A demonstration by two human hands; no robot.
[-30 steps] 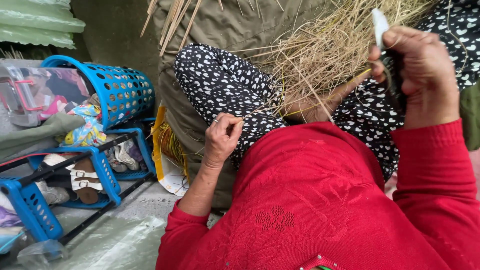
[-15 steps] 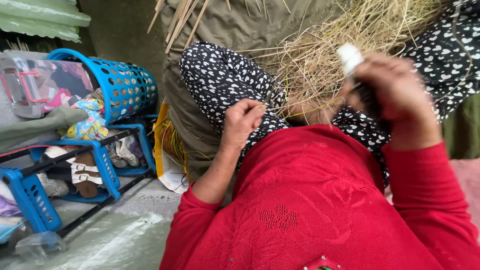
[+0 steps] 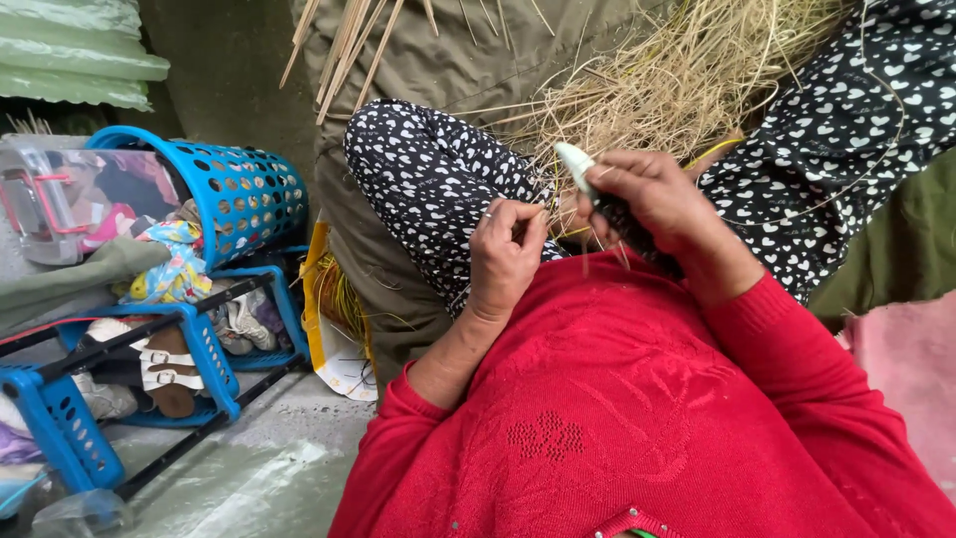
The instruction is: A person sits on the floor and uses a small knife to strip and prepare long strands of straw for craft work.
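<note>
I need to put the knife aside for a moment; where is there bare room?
Bare grey floor between the blue shoe rack and the red sleeve. Crowded: the lap, under dry straw, and the rack with its basket.

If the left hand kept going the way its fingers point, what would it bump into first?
Probably the right hand and the dark-handled tool it grips. The left hand, pinching a thin straw, points right at them, nearly touching. Depth is hard to judge, though.

A flat yellow-and-white printed plastic bag (image 3: 337, 324) stands on edge on the floor, wedged between the blue plastic shoe rack (image 3: 204, 344) and the olive cloth. No labels, signs or screens are in view.
</note>
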